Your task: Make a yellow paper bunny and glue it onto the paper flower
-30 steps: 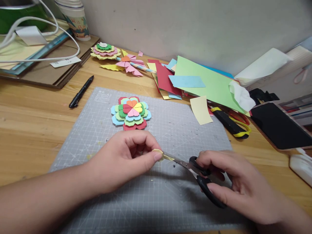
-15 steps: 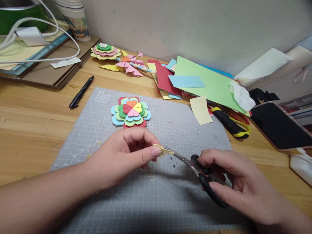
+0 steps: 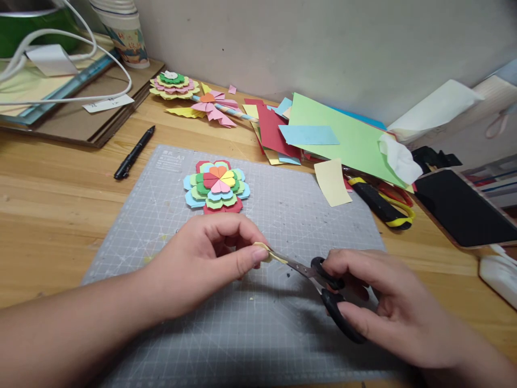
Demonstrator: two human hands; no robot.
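Observation:
Between the thumb and fingers of my left hand (image 3: 220,250) is a small folded piece of pale yellow paper (image 3: 277,257). My right hand (image 3: 398,307) grips black-handled scissors (image 3: 309,271), fingers through the loops. The blades meet the yellow paper close to my left fingertips; how far they are parted is hard to see. Beyond my left hand, a layered paper flower (image 3: 218,186) in red, blue, green and other colours lies on the grey cutting mat (image 3: 283,334).
A pale yellow slip (image 3: 333,183) lies at the mat's far edge, near a black and yellow cutter (image 3: 377,202). Coloured paper sheets (image 3: 339,151) and a paper flower on a striped stem (image 3: 173,86) lie along the wall. A pen (image 3: 135,153) is left, a phone (image 3: 464,207) right.
My right hand and the scissors have moved slightly left, bringing the blades further along the yellow paper towards my left fingertips. My left hand stays nearly still.

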